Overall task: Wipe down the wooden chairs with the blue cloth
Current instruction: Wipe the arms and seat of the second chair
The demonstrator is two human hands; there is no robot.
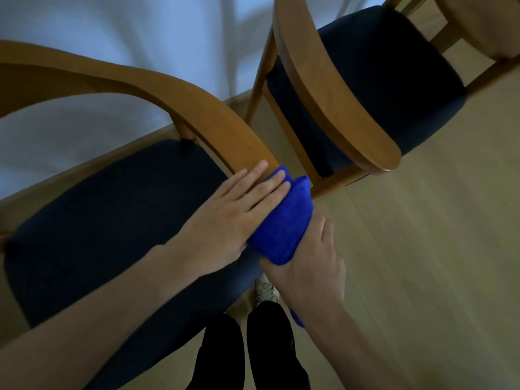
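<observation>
While right hand [312, 266] clamps the bunched blue cloth [284, 220] on the wooden armrest [225, 122], we lay left hand [233, 215] flat, fingers together, over pale wood floor [422, 249].

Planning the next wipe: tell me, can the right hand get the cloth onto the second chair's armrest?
Probably yes: the right hand holds the blue cloth, and only bare floor separates it from that armrest.
</observation>
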